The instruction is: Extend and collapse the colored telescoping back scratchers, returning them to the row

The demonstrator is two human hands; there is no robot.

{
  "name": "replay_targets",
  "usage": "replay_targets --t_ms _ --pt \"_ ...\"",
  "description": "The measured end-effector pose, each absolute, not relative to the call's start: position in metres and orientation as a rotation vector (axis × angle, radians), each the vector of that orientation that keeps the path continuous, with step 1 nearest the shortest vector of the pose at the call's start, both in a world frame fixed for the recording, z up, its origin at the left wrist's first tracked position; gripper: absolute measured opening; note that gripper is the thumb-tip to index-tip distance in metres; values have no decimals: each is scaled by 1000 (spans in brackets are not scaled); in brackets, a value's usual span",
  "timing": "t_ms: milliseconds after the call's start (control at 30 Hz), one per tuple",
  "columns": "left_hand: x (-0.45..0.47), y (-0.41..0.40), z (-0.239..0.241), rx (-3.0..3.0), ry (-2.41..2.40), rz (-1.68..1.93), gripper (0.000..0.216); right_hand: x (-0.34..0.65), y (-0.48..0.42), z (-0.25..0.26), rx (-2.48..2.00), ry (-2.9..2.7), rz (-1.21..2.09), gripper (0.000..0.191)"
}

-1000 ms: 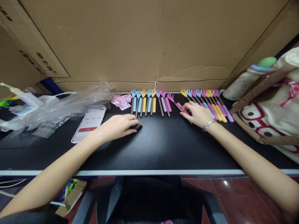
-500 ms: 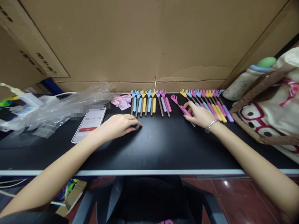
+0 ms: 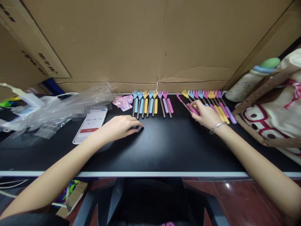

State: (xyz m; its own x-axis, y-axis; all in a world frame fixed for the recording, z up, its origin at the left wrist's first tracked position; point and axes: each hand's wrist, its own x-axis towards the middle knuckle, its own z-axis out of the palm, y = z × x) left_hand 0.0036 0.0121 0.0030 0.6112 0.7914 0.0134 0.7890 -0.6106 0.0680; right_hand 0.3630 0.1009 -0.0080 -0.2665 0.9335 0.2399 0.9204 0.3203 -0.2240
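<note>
Two rows of small hand-shaped back scratchers lie at the back of the black desk point(image 3: 152, 147). The left row point(image 3: 151, 103) has blue, yellow, purple and pink ones side by side. The right row point(image 3: 211, 103) holds several more. My right hand point(image 3: 207, 114) pinches a pink scratcher point(image 3: 188, 106) by its handle, its head turned on edge beside the right row. My left hand point(image 3: 121, 125) rests flat on the desk just in front of the left row, fingers stretched out, holding nothing.
A phone point(image 3: 90, 124) showing a running timer lies left of my left hand. Crumpled clear plastic bags point(image 3: 58, 106) and small pink cards point(image 3: 122, 102) sit further left. A cloth tote bag point(image 3: 275, 106) stands at the right. Cardboard boxes point(image 3: 141, 40) wall the back.
My right hand has carried the pink scratcher rightward, from the gap between the rows up against the right row, and its head has rolled onto its edge. The left hand has stayed put.
</note>
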Motion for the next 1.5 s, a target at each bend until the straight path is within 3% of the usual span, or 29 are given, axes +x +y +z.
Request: replay_targets --t_ms 300,433,600,967,1500 --pt "-2 16 -1 2875 1268 182 25 349 83 3 -1093 -2180 586 25" --pt "-5 15 5 3016 1175 409 17 341 73 4 -836 -2349 772 26" --pt "-4 11 11 3070 1107 692 20 333 68 -1 -700 -2529 685 20" --pt "5 16 -1 2960 1078 285 24 328 67 -5 -802 -2638 571 21" --pt "0 12 5 2904 1037 256 21 331 65 3 -838 -2693 595 24"
